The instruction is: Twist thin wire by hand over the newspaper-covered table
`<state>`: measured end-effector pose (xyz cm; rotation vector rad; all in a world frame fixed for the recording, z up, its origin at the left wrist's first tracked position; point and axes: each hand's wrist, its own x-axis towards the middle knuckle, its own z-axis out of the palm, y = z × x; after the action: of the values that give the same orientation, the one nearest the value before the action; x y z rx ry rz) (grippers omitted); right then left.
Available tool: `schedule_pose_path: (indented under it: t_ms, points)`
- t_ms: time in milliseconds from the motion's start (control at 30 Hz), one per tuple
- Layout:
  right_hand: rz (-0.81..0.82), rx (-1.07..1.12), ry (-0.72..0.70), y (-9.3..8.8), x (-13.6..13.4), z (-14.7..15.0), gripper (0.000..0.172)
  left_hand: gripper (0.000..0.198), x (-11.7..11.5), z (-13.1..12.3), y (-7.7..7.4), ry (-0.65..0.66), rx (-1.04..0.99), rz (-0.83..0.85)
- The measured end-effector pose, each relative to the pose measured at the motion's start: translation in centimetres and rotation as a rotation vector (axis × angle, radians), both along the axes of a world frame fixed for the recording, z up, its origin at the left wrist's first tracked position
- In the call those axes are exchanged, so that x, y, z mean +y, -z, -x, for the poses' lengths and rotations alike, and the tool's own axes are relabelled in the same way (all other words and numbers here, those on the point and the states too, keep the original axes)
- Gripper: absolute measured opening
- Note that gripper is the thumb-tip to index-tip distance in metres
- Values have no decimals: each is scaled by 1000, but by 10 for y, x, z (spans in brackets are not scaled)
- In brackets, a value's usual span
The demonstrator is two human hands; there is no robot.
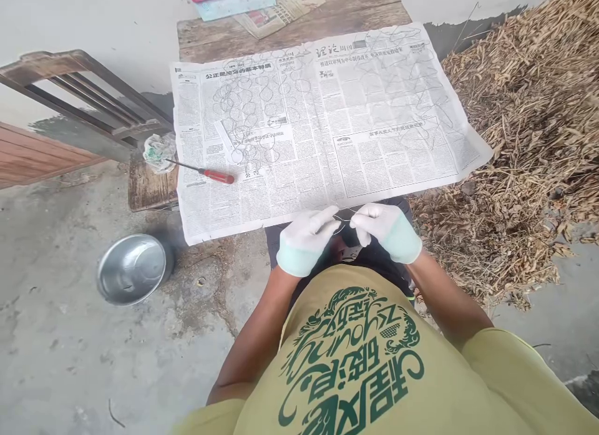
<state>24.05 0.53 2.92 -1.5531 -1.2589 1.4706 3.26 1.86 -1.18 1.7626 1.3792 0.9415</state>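
Note:
My left hand [306,241], in a white glove with a pale green cuff, pinches a thin wire [343,219] in front of my lap. From the other side my right hand [386,230], gloved alike, grips the same wire between thumb and fingers. The wire looks curved, and the fingers hide much of it. Both hands are just off the near edge of a spread newspaper [299,195]. Many small wire rings [253,95] lie on its left half, and bent wire pieces [421,132] are scattered over the right. A red-handled screwdriver [218,175] rests at its left edge.
Under the newspaper is a wooden table [360,7], with a folded newspaper scrap [281,15] at the back. A wooden chair [145,185] bearing a crumpled plastic bag [159,153] stands left. A metal pot [133,269] sits on the floor; dry stalks [528,110] are heaped right.

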Motion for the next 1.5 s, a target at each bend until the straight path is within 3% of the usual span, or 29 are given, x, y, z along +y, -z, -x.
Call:
schedule_pose_path:
  t_ms: [167, 300, 433, 633, 1033, 1333, 1500]
  points:
    - [-44, -12, 56, -1, -4, 8, 26, 12, 4, -2, -4, 72, 214, -77]
    - [-40, 1, 91, 0, -4, 13, 27, 39, 2, -6, -10, 62, 334, -97]
    - [-62, -43, 53, 2, -1, 8, 28, 53, -3, -7, -10, 164, 375, -62]
    - [-43, -75, -60, 6, 3, -4, 28, 48, -2, 1, -2, 415, 484, -68]
    - [9, -66, -75, 15, 4, -11, 24, 29, -10, 15, 12, 650, 566, -207]
    - [-1, -32, -70, 22, 6, -13, 26, 33, 0, 25, -15, 842, 749, -357]
    - [-9, -11, -70, 29, 8, -15, 26, 28, 11, 25, -28, 936, 774, -323]
